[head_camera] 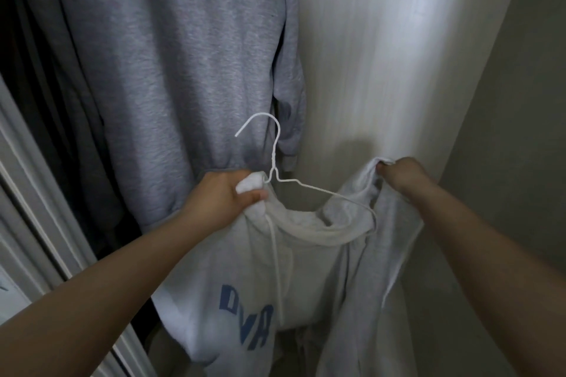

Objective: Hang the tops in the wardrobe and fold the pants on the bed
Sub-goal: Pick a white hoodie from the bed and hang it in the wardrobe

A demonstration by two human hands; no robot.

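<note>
White hoodie (306,278) on hanger (275,162) | left hand (220,199) grips collar | right hand (401,174) pinches shoulder

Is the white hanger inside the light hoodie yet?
Partly: the white hanger has one arm under the light hoodie, its hook and neck outside.

A home bedroom wardrobe: just above the person's grip a grey sweatshirt (171,70) hangs beside darker garments (46,101), with a white sliding-door frame (36,202) to its left and a pale wall (382,55) right.
</note>
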